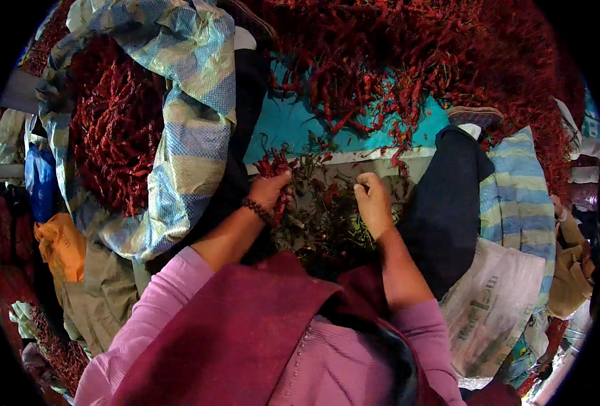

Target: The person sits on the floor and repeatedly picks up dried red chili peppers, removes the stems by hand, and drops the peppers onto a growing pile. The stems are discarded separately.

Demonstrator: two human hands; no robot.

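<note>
My left hand point(269, 192) is closed around a bunch of dried red chillies point(275, 165), which stick out above and below the fist. A beaded bracelet point(257, 209) circles that wrist. To its right, apart from it, my right hand point(373, 203) has its fingers curled in and the thumb against the forefinger; nothing shows in it. Between and below the hands lies a litter of chilli stems and scraps point(325, 203) on the floor. A large heap of red chillies point(411, 45) spreads beyond on a turquoise sheet point(279, 122).
On my left stands an open woven plastic sack point(193, 132) with red chillies point(117, 132) inside. My outstretched leg point(439, 203) bounds the right side. Past it lie a striped sack point(518, 193) and a pale printed sack point(498, 304). Another person's hand point(558, 207) shows at the far right.
</note>
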